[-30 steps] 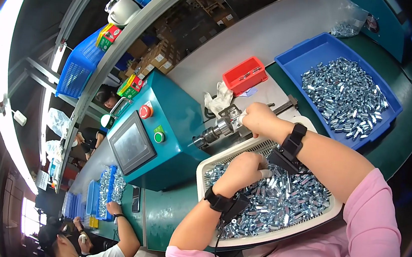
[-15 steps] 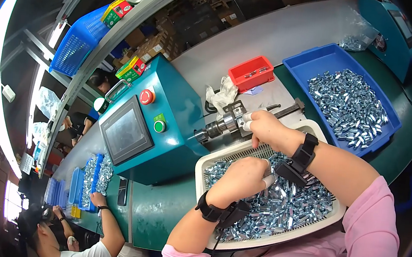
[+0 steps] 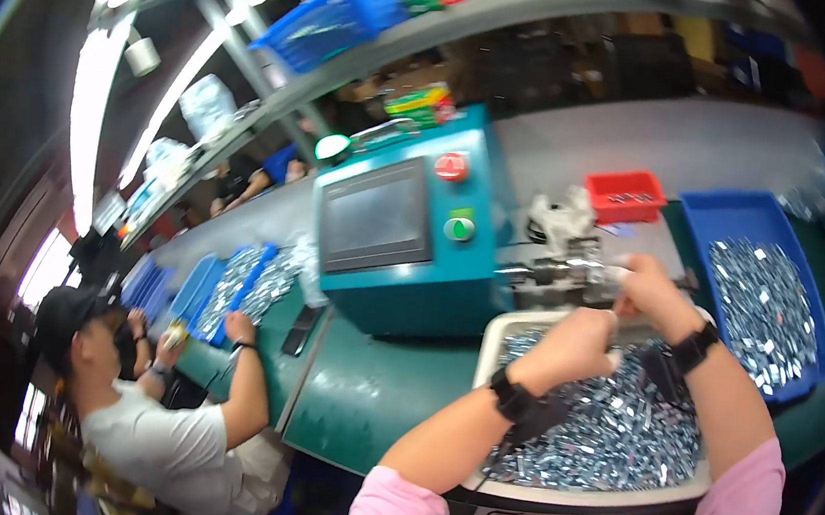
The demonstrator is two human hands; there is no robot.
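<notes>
Silvery metal pieces (image 3: 615,435) lay heaped in a cream basket (image 3: 598,499), directly below the person's two hands, with the nearest of them just under the left fingers. The left hand (image 3: 572,347) hung over the basket's far part, its fingers curled inward and the thumb close to them; blur hid whether a piece was pinched there. The right hand (image 3: 648,294) was just beyond it, fingers bent toward the end of a metal clamping fixture (image 3: 562,273) and at or very near its surface; whether they gripped anything could not be told. Pale covers showed on some fingertips. Left of the fixture, and joined to it, stood a teal machine (image 3: 397,306) with a dark screen (image 3: 377,216). Behind the fixture lay a crumpled white glove or cloth (image 3: 559,220), near a red bin (image 3: 628,216) holding a few pieces. Right of the basket, a blue tray (image 3: 736,211) held another heap. Farther left, well apart, a co-worker in a white shirt (image 3: 162,442) reached toward blue bins of similar pieces.
</notes>
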